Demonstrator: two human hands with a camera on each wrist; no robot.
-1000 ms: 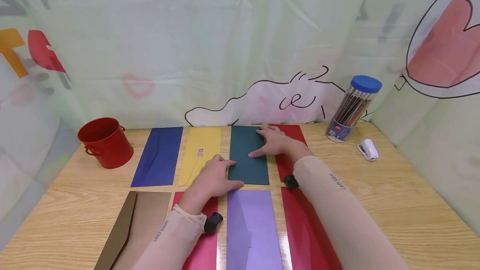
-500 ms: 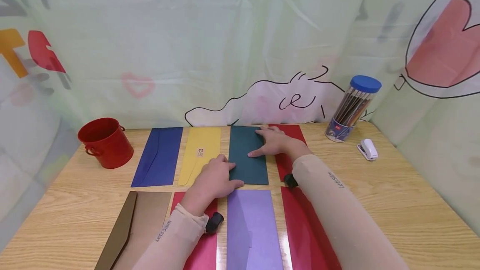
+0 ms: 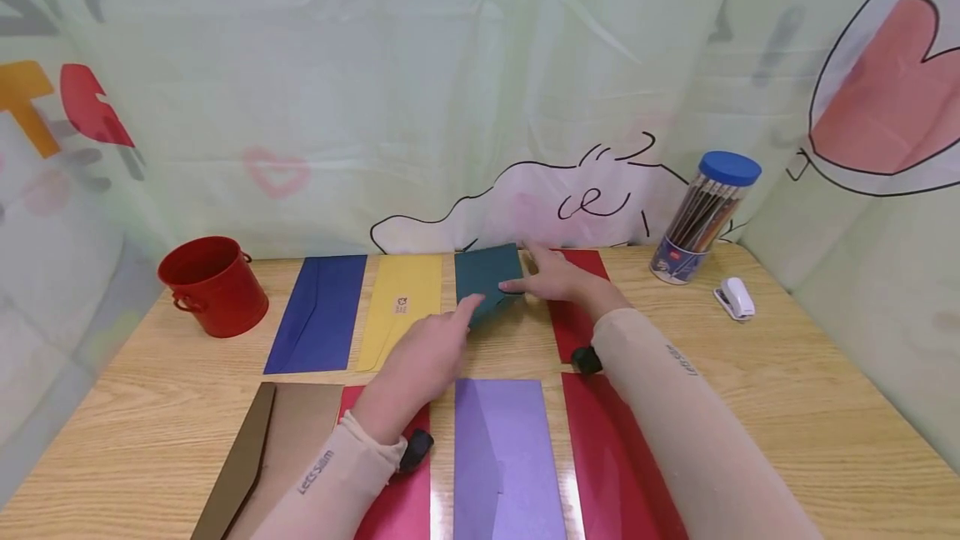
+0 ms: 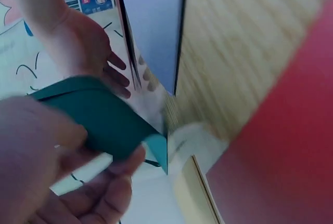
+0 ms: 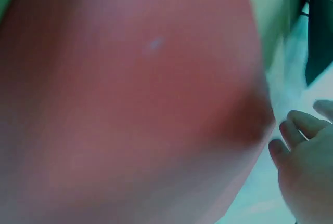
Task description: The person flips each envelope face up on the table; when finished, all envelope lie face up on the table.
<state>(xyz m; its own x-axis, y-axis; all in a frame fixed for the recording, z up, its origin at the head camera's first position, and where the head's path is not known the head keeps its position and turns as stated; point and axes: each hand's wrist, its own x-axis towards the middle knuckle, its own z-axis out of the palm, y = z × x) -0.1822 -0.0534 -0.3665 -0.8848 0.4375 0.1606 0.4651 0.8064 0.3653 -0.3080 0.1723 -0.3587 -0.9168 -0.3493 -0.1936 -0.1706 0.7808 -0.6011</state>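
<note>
The dark green envelope point(image 3: 487, 275) is tilted, its near end raised off the table. My left hand point(image 3: 429, 357) pinches it by the near left part; in the left wrist view the thumb and curled fingers hold the green envelope point(image 4: 99, 115) at its edge. My right hand point(image 3: 558, 277) is at its right side with fingers extended, the thumb in front of the envelope in the head view. Whether that thumb touches it I cannot tell. A red envelope point(image 3: 566, 332) lies partly under the right hand and forearm.
A blue envelope point(image 3: 318, 315) and a yellow envelope point(image 3: 397, 290) lie left. Nearer are brown point(image 3: 300, 440), pink-red point(image 3: 401, 498), purple point(image 3: 506, 448) and red point(image 3: 607, 448) envelopes. A red bucket point(image 3: 217, 294), a pencil tub point(image 3: 701, 223) and a white stapler point(image 3: 737, 300) stand around.
My left hand has taken hold of the green envelope and lifted its near end, baring the table there. The right hand has stayed near its right edge, shifting slightly.
</note>
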